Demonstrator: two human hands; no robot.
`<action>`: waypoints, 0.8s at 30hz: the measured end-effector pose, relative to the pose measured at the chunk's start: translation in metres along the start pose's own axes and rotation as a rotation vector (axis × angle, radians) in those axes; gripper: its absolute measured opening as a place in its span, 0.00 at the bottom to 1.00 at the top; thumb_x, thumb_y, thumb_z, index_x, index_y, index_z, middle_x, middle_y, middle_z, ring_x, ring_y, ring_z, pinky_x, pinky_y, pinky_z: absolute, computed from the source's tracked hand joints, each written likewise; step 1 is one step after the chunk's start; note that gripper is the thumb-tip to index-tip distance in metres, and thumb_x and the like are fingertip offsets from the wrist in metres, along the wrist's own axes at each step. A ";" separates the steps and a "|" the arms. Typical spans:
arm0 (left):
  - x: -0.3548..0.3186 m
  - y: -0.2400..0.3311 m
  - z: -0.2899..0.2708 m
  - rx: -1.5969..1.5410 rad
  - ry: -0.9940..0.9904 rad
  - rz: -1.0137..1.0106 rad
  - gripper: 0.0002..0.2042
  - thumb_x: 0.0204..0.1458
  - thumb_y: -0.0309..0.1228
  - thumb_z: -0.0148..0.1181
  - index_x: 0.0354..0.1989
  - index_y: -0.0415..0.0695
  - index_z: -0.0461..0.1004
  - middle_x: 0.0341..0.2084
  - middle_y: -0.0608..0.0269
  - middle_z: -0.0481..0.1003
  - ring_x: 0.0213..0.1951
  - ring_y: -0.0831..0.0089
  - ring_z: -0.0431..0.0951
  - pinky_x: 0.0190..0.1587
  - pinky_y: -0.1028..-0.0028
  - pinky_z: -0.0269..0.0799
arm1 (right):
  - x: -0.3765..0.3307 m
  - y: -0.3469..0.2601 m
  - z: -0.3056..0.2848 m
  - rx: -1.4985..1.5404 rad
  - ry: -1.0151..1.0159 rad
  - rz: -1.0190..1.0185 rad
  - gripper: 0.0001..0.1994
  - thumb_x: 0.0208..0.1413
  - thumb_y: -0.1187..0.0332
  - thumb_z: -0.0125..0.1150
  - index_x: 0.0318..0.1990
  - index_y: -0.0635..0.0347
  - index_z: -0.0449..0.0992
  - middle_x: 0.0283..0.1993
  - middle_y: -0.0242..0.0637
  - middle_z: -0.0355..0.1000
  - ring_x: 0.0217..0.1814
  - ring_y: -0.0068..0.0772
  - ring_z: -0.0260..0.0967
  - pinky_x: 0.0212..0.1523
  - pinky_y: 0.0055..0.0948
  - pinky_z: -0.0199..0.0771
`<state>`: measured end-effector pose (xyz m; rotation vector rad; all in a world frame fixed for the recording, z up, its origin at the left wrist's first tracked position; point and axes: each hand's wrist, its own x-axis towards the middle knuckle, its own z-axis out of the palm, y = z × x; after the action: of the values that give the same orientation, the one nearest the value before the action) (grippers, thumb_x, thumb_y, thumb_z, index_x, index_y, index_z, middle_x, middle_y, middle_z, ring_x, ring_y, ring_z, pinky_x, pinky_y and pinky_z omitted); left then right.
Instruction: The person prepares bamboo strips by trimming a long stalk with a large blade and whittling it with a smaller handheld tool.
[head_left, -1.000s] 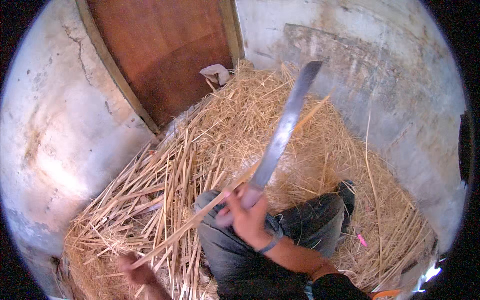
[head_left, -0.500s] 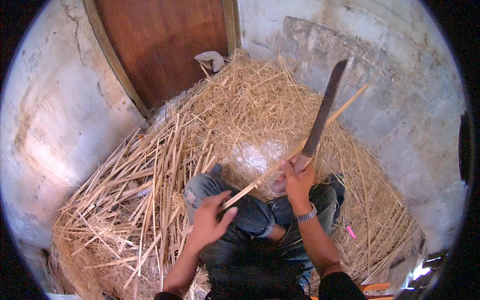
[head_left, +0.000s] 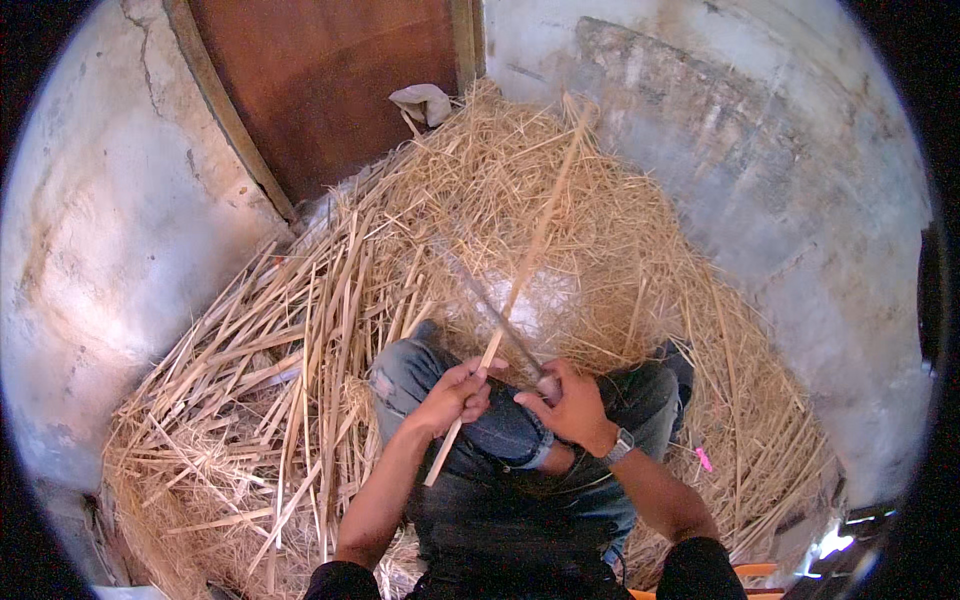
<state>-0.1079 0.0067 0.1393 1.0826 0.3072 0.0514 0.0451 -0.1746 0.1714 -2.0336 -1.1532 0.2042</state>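
Observation:
In my left hand [head_left: 455,398] is a long thin bamboo strip [head_left: 540,236], gripped near its lower end, with a short tail hanging below the fingers. The strip slants away from me and up to the right. My right hand [head_left: 580,408] is closed round the handle of a machete [head_left: 487,302]. Its blade is smeared by motion, points away to the left, and crosses the strip just beyond my hands; whether the two touch I cannot tell. Both hands are over my crossed legs [head_left: 510,425], clad in jeans.
Fine shavings [head_left: 500,170] are heaped in front of me around a pale patch [head_left: 540,300]. Several split strips [head_left: 290,370] lie piled on the left. A brown door [head_left: 330,80], a pale cloth or bag [head_left: 422,102] and stained walls [head_left: 750,160] enclose the corner. A pink scrap [head_left: 704,459] lies right.
The machete has swung from pointing up right to pointing up left. The strip now stands steeper, and my left hand, loosely spread before, has closed on it.

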 end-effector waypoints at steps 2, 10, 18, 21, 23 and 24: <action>0.003 -0.004 -0.001 -0.248 0.137 -0.134 0.19 0.68 0.33 0.43 0.67 0.49 0.63 0.17 0.73 0.56 0.16 0.81 0.54 0.17 0.79 0.49 | -0.005 0.008 0.014 -0.202 -0.151 -0.068 0.26 0.52 0.48 0.68 0.46 0.61 0.73 0.25 0.49 0.75 0.26 0.55 0.76 0.30 0.45 0.76; -0.025 -0.008 0.007 -0.354 0.159 -0.120 0.08 0.67 0.36 0.47 0.48 0.48 0.69 0.17 0.74 0.55 0.15 0.80 0.55 0.15 0.77 0.48 | 0.024 -0.003 -0.003 -0.380 -0.322 -0.283 0.25 0.54 0.40 0.61 0.36 0.55 0.72 0.20 0.45 0.74 0.23 0.52 0.75 0.26 0.46 0.75; 0.000 0.026 0.018 -0.303 0.203 0.006 0.07 0.66 0.37 0.50 0.42 0.49 0.69 0.17 0.72 0.58 0.13 0.82 0.52 0.14 0.78 0.45 | 0.107 0.024 -0.025 -0.664 -0.172 -0.335 0.26 0.56 0.39 0.57 0.38 0.55 0.71 0.21 0.44 0.74 0.26 0.54 0.76 0.27 0.49 0.73; 0.000 0.055 0.025 -0.280 0.232 -0.023 0.06 0.67 0.37 0.47 0.42 0.50 0.67 0.18 0.73 0.56 0.13 0.82 0.52 0.15 0.79 0.45 | 0.102 0.004 -0.004 -0.296 -0.104 -0.113 0.21 0.58 0.46 0.59 0.36 0.58 0.72 0.22 0.50 0.73 0.26 0.54 0.76 0.26 0.48 0.72; -0.002 0.061 0.023 -0.257 0.205 -0.020 0.07 0.68 0.39 0.46 0.40 0.51 0.65 0.18 0.74 0.55 0.13 0.83 0.50 0.15 0.79 0.43 | 0.094 0.006 0.006 -0.169 -0.073 -0.091 0.20 0.59 0.48 0.60 0.37 0.58 0.72 0.22 0.47 0.73 0.25 0.52 0.75 0.25 0.48 0.71; -0.010 0.061 0.020 -0.250 0.212 -0.015 0.07 0.68 0.39 0.46 0.40 0.51 0.65 0.18 0.74 0.55 0.13 0.83 0.50 0.15 0.79 0.43 | 0.090 0.004 0.015 -0.030 -0.052 -0.074 0.19 0.60 0.50 0.60 0.37 0.58 0.72 0.21 0.45 0.74 0.23 0.51 0.74 0.24 0.48 0.70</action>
<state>-0.1051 0.0161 0.2036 0.8276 0.4868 0.1870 0.0927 -0.0971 0.1785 -2.0181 -1.2691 0.2049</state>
